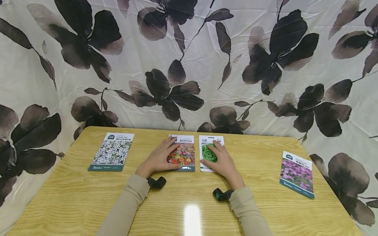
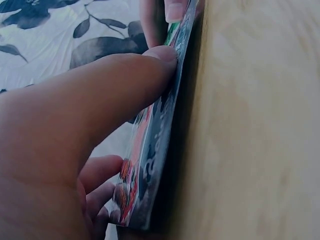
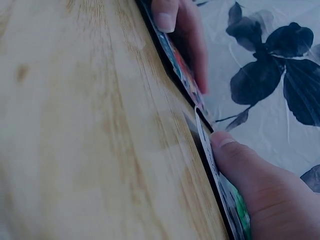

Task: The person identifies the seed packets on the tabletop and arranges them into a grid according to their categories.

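My left hand (image 1: 157,156) lies on a seed packet with a mixed-color flower picture (image 1: 187,154), fingers spread over its left side. In the left wrist view, the thumb (image 2: 125,80) presses on the dark bottom strip of that packet. To the right, my right hand (image 1: 223,163) rests on a white seed packet with green leaves (image 1: 208,153), covering its right part. Its thumb (image 3: 240,160) touches the packet near the edge in the right wrist view. The two packets lie side by side, flat on the table, with a narrow gap between them.
On the wooden table (image 1: 165,206), a white-flower seed packet (image 1: 110,152) lies at the left. A pink-flower packet (image 1: 296,173) lies slanted near the right edge. A floral cloth (image 1: 206,72) hangs behind the table. Each wrist wears a small black camera (image 1: 157,182).
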Demonstrator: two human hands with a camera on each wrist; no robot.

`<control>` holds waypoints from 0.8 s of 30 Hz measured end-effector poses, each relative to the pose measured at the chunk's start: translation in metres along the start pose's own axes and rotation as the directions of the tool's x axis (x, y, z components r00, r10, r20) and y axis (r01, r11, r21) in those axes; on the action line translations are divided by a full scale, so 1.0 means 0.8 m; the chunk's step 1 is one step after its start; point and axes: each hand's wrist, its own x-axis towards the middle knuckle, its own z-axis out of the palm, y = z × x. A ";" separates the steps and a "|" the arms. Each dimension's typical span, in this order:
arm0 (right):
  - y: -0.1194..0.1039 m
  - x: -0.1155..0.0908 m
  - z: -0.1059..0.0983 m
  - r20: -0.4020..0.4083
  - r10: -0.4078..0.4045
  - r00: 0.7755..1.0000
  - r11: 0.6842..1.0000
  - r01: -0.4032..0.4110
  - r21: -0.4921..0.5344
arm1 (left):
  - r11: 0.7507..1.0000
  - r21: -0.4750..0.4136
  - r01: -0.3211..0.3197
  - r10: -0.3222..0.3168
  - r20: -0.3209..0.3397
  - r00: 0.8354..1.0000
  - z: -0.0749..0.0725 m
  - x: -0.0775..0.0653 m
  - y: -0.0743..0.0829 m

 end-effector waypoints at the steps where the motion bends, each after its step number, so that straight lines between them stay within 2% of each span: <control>1: -0.001 0.000 0.000 -0.002 0.000 1.000 1.000 0.000 0.003 | 1.000 0.001 0.001 -0.001 0.000 1.000 0.000 0.000 0.000; 5: -0.002 0.000 -0.001 -0.016 -0.003 1.000 1.000 0.003 0.002 | 1.000 -0.003 0.003 -0.003 0.005 1.000 -0.001 -0.001 0.000; 11: -0.003 -0.001 0.000 -0.071 -0.021 0.997 1.000 0.023 0.020 | 1.000 0.002 -0.030 0.030 -0.020 0.999 0.000 -0.002 -0.002; 18: -0.002 -0.004 0.002 -0.117 -0.033 0.993 0.999 0.037 0.036 | 1.000 -0.019 -0.006 0.006 -0.019 1.000 0.001 -0.003 -0.001; 21: -0.003 -0.004 0.001 -0.174 -0.050 0.983 0.997 0.059 0.047 | 0.999 -0.047 0.008 -0.010 -0.044 0.999 0.001 -0.003 0.000; 24: -0.003 -0.003 0.001 -0.275 -0.087 0.958 0.994 0.103 0.046 | 0.996 -0.087 0.015 -0.023 -0.089 0.996 0.001 -0.002 0.001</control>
